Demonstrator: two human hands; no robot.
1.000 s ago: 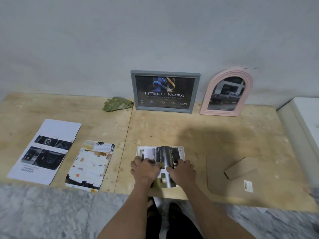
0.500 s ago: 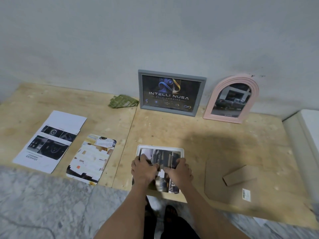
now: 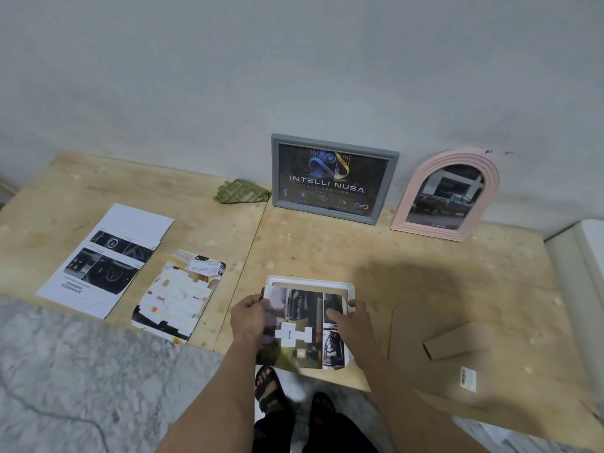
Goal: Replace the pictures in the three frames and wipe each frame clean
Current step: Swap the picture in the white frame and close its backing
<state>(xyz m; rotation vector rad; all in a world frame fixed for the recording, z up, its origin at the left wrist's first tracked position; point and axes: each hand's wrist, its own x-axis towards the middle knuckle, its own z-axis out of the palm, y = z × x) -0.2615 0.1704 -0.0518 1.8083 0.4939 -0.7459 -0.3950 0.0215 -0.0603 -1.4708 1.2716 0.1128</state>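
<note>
A white frame (image 3: 310,280) lies flat near the table's front edge. A glossy picture (image 3: 304,328) of dark photo panels lies on it. My left hand (image 3: 249,318) grips the picture's left edge. My right hand (image 3: 351,322) lies on its right side, fingers spread and pressing down. A grey frame (image 3: 333,179) with a dark logo print and a pink arched frame (image 3: 446,194) with a truck photo lean on the wall behind. A green cloth (image 3: 241,191) lies left of the grey frame.
Two loose prints lie at the left: a white sheet (image 3: 106,258) with dark car photos and a rounded print (image 3: 179,294). A cardboard frame backing (image 3: 457,351) with a folded stand lies at the right. A white object (image 3: 585,256) borders the plywood table (image 3: 392,256).
The picture was bowed up between both hands; now it lies flatter over the white frame. My hands have spread apart, the left to the edge, the right onto the surface.
</note>
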